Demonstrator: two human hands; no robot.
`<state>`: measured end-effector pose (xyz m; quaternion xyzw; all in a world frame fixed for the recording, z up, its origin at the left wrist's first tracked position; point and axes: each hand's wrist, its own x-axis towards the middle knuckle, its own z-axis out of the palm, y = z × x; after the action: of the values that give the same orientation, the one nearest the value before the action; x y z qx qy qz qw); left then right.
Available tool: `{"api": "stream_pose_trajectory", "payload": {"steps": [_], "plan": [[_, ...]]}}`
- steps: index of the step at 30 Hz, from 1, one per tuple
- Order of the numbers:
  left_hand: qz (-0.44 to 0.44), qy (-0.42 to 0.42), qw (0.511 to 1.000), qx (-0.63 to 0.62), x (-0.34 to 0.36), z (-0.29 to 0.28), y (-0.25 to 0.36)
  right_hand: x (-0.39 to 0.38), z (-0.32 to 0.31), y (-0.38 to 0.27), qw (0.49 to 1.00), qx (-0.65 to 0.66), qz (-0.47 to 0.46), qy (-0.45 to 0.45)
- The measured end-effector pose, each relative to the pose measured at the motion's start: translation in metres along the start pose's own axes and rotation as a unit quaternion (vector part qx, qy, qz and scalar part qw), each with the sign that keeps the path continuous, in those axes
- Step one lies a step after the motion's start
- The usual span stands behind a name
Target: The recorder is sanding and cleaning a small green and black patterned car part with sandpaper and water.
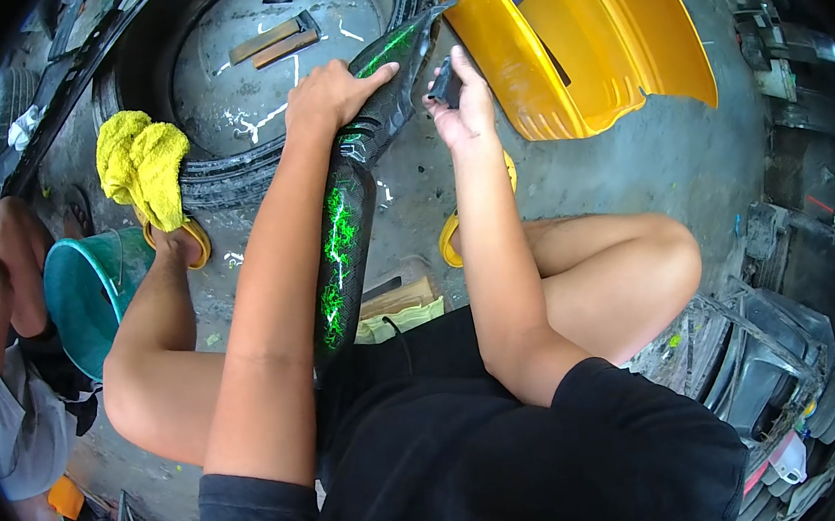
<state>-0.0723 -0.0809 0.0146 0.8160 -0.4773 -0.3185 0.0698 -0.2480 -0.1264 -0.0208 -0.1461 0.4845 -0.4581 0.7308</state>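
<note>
A long black motorcycle seat (339,258) with a bright green, lightning-like pattern lies lengthwise between my legs, its near end against my lap. Its narrow far end rests over the edge of a tyre. My left hand (330,98) grips the seat near that far end, thumb stretched across the top. To the right of the seat my right hand (463,100) is turned palm up. Its fingers close on a small dark block-like piece (442,82), whose kind I cannot make out. That piece is beside the seat's edge.
The big tyre (219,184) lies flat ahead, with wooden-looking bars (274,43) inside its ring. A yellow towel (142,161) hangs over its rim. A green bucket (89,292) stands left, next to another person (19,399). A yellow plastic shell (608,41) lies at far right; scrap parts (768,347) line the right side.
</note>
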Motion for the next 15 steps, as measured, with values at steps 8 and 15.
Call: {"api": "stream_pose_trajectory", "payload": {"steps": [8, 15], "plan": [[-0.014, -0.007, 1.0, 0.013, 0.0, -0.001, 0.002, -0.033, 0.01, 0.006, 0.968, -0.186, -0.16, 0.059], [-0.01, -0.024, 0.999, 0.019, 0.002, -0.002, 0.0, -0.045, 0.02, -0.015, 0.949, -0.265, -0.171, 0.016]]}}
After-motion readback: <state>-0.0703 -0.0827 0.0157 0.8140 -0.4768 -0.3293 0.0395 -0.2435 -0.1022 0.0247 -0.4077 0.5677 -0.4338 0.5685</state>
